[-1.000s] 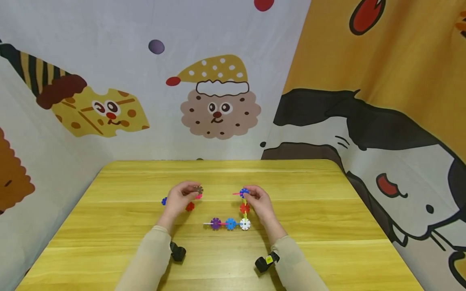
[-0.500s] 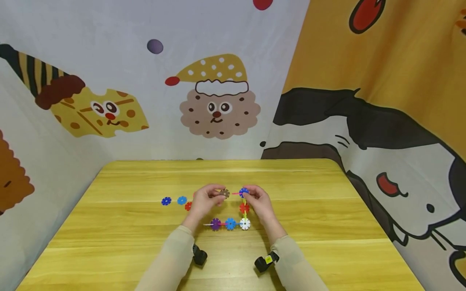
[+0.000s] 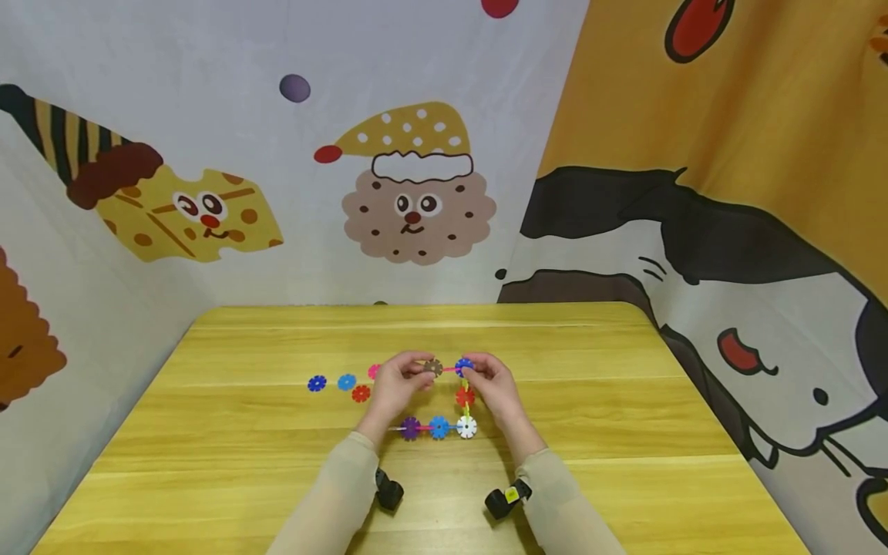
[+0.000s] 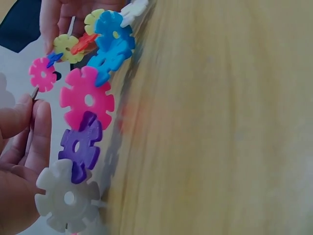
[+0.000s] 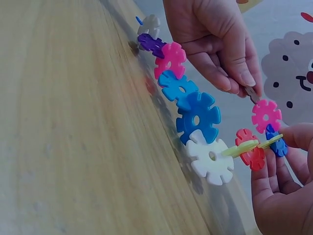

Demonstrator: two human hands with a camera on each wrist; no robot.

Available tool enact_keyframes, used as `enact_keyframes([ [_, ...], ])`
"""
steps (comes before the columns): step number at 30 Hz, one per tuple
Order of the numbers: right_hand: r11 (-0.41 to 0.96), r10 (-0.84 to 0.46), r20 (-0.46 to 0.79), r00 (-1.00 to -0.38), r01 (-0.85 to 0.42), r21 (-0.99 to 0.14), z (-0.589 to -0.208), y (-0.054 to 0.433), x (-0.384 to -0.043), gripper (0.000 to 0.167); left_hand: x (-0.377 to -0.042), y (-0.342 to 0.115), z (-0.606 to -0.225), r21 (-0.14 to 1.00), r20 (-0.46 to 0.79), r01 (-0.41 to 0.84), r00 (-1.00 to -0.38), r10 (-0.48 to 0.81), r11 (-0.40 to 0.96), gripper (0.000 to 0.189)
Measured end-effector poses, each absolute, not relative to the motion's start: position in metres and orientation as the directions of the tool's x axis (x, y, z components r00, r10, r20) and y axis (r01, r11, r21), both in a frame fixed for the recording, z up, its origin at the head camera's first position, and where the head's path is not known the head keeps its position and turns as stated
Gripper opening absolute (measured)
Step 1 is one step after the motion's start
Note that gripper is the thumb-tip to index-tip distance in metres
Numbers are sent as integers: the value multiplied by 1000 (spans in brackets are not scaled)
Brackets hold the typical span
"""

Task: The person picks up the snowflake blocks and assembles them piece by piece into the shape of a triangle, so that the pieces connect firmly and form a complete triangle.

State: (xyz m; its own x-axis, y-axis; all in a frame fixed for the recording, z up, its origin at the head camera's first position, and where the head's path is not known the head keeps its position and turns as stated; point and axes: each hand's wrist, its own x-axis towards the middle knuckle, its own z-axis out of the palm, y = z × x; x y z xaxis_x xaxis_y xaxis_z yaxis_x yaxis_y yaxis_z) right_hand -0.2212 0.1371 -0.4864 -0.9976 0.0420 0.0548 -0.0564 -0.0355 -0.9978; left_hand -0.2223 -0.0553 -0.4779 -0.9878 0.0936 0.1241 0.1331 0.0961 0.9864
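My left hand [image 3: 394, 385] pinches a brown notched snowflake disc [image 3: 433, 368] between thumb and fingers, its edge right at a pink disc [image 5: 266, 116]. That pink disc is slotted into a dark blue disc [image 3: 464, 367], which my right hand [image 3: 498, 385] pinches. From the blue one, a linked chain runs towards me through yellow discs and a red disc [image 3: 465, 397] to a white disc [image 3: 466, 427]. There it turns left through light blue [image 3: 438, 427], pink [image 4: 87, 98] and purple [image 3: 411, 428] discs, ending in a whitish disc [image 4: 68, 196].
Loose discs lie on the wooden table [image 3: 208, 447] left of my left hand: dark blue [image 3: 317, 383], light blue [image 3: 346, 381], red [image 3: 361, 394] and a partly hidden pink one [image 3: 375, 371]. A cartoon-printed curtain [image 3: 312, 270] hangs behind the table.
My left hand has carried the brown disc from the loose discs rightward to the pink disc, uncovering loose blue discs. My right hand has stayed at the dark blue disc.
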Motion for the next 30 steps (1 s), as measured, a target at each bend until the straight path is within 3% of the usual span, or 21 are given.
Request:
enact_keyframes([
  [11,42,-28,63,-998,-64,-997,-481,137,-219,34,-223,-51,-478,992,114,117,-991,70,46,29],
  [18,21,-112,90,-990,-93,-995,-455,138,-206,24,-224,-51,-474,995,93,96,-992,80,40,28],
  [30,7,-55,81,-995,-82,-997,-454,133,-205,20,-221,-44,-474,993,92,89,-995,30,-80,29],
])
